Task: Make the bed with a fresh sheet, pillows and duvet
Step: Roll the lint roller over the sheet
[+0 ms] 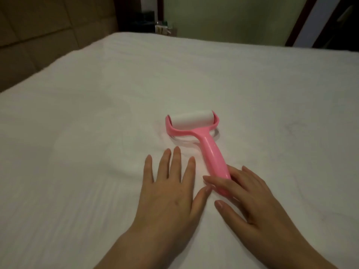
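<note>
fingers of the right hand (250, 199) are seen straight and loosely spread, laid over the butt end of the handle of a pink lint roller (202, 144); no curl round the handle is visible, so contact is noted, not a grip. fingers of the left hand (169, 187) are spread flat, palm down, pressed on the white sheet (77, 152) just left of the handle; its thumb lies close to the right index finger.

the roller lies on the sheet mid-bed, white drum pointing away, a clear cover part visible under the head. the sheet is spread over the mattress, with faint creases near the hands. no pillows or duvet are in view.

step judged: sheet cleaning or smoothing, early in the task. next move is judged to call for the handle to be wrapped and lifted or rolled, sheet held taut by the flat hand.

padded headboard (38, 35) is noted at upper left.
</note>
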The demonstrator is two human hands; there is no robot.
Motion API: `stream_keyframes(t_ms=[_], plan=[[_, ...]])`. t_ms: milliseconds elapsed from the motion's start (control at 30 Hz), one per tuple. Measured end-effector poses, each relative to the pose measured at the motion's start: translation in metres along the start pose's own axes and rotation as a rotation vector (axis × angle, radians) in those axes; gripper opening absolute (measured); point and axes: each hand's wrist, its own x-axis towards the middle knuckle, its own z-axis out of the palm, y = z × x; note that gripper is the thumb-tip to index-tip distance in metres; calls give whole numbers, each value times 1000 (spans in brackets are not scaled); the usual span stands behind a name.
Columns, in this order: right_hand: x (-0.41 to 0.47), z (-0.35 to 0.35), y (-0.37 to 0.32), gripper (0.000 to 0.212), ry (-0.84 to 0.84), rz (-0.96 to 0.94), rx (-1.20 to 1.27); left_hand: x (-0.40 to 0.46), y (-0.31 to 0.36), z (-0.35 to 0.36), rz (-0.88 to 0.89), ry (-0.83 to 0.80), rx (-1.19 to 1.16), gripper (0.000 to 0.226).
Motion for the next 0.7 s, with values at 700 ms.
stream_keyframes(t_ms=[700], plan=[[-5,0,-8,48,55,-66,21,-2,-5,11,73,110,104,65]])
